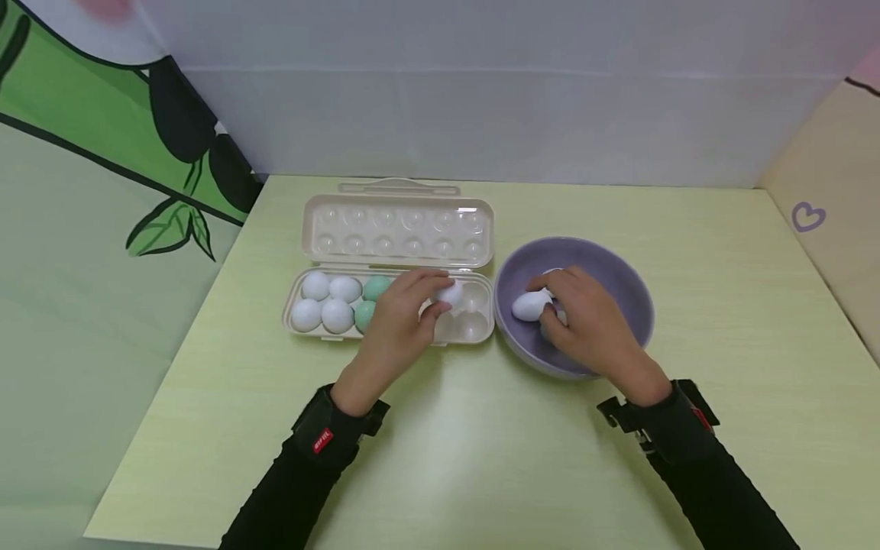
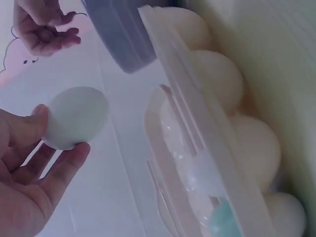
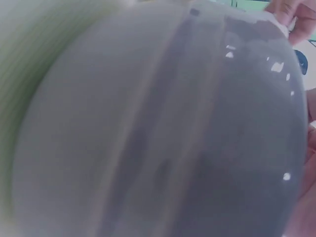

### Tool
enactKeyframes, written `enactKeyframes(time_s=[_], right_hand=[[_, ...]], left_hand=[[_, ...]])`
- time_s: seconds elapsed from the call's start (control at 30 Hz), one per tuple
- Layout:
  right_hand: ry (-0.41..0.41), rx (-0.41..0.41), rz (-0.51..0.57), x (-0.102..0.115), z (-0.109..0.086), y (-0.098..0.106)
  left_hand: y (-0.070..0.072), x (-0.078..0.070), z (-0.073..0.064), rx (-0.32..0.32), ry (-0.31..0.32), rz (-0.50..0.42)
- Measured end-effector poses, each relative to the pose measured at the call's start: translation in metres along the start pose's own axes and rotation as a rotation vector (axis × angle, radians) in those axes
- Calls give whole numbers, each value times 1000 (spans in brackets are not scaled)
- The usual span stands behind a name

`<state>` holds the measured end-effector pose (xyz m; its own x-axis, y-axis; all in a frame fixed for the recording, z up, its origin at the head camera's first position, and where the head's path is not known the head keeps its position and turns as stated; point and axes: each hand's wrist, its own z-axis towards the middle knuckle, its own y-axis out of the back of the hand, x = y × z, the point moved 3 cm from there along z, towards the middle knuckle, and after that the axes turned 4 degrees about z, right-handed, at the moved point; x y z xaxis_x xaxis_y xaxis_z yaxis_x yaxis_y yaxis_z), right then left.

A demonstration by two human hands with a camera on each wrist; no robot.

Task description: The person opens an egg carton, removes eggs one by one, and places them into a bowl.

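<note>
White egg (image 1: 450, 294) pinched between thumb and fingers, a left hand (image 1: 406, 309) hovers above the 3 o'clock end of an open carton (image 1: 399, 229). At the carton's 3 o'clock, a right hand (image 1: 584, 321) is over a purple bowl (image 1: 635, 305), beside another egg (image 1: 530, 306); whether it grips that one cannot be told. A light pinch and straight lowering into a bare cup (image 1: 474, 326) should serve best. The left hand hides mid-carton cups; the right-wrist view shows mostly bowl.
</note>
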<state>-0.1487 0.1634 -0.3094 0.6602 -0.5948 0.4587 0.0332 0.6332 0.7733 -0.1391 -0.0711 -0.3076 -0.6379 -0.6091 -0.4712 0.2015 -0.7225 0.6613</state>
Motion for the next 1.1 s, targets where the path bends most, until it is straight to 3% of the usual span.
enactKeyframes(time_s=[0.17, 0.3, 0.43, 0.57, 0.87, 1.1], right_hand=[[-4, 70, 24, 8, 3, -4], [9, 114, 131, 14, 5, -11], [47, 84, 239, 19, 6, -16], [83, 33, 280, 21, 6, -18], [84, 17, 260, 19, 3, -18], [-20, 70, 195, 2, -6, -8]], left_hand=[[-5, -19, 7, -20, -83, -117], [-13, -29, 8, -11, -146, -166], [-21, -35, 7, -8, -164, -237], [-26, -37, 6, -2, -149, -296], [-29, -36, 2, 37, -128, -272], [-22, -30, 0, 24, -133, -225]])
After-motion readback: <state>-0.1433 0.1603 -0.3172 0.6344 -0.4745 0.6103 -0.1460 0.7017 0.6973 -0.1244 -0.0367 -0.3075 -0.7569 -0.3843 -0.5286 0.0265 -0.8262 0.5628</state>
